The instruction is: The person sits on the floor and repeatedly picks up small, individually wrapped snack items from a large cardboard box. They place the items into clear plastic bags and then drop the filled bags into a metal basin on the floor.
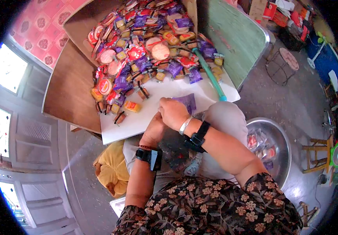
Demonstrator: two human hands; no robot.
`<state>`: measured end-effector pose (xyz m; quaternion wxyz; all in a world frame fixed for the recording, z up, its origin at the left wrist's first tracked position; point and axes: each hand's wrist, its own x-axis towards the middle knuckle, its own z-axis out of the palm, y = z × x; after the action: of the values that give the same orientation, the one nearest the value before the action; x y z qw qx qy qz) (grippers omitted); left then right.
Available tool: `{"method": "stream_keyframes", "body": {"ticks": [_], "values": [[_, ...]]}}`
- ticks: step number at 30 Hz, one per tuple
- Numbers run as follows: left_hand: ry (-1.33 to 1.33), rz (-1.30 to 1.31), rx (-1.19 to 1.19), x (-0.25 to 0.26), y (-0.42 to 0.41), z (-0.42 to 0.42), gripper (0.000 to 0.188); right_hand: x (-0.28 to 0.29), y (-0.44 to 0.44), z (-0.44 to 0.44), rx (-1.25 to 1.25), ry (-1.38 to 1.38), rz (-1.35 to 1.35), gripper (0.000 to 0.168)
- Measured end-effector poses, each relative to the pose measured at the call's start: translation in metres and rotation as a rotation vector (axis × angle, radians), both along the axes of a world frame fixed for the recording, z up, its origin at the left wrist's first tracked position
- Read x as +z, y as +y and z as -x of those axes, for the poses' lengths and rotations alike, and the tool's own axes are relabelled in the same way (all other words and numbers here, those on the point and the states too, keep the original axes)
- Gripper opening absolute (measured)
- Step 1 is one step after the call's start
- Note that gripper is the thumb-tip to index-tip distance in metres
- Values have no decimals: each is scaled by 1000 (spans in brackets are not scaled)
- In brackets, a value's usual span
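Observation:
My left hand and my right hand meet at the near edge of a white board. Both have curled fingers, and whatever may be between the fingertips is hidden. A purple plastic packet shows just beyond my right hand; whether it is held or lies on the board cannot be told. Past the hands, a big heap of wrapped snacks covers the board, with red, purple and yellow wrappers. A yellow-wrapped cake lies nearest my left hand. To the right, a teal tube rests across the board.
Brown boards wall the heap on the left, and a green board stands on the right. On the floor at my right is a metal basin holding several packets. A yellow cushion sits at left. Stools stand farther right.

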<state>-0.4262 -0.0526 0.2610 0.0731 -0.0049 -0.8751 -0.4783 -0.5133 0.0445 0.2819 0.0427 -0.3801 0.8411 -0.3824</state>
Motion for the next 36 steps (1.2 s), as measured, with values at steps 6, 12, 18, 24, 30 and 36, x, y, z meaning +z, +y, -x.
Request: {"method": "stream_keyframes", "body": {"ticks": [6,12,18,24,30,36], "values": [[-294,-825,154,23,16,-6,36,9,8,9,-49,62,31,12],[-169,-909,413,-5,-5,-35,48,27,33,10,60,236,152,10],[-470,-1682,162,25,17,-40,48,38,69,-43,388,162,43,11],[-297,-1213,163,-14,17,-58,28,23,99,-62,339,50,136,18],[-244,-1209,237,16,44,-62,24,15,108,-61,-191,-184,245,45],[-225,-1045,102,19,50,-73,28,11,107,-60,6,-548,325,51]]}}
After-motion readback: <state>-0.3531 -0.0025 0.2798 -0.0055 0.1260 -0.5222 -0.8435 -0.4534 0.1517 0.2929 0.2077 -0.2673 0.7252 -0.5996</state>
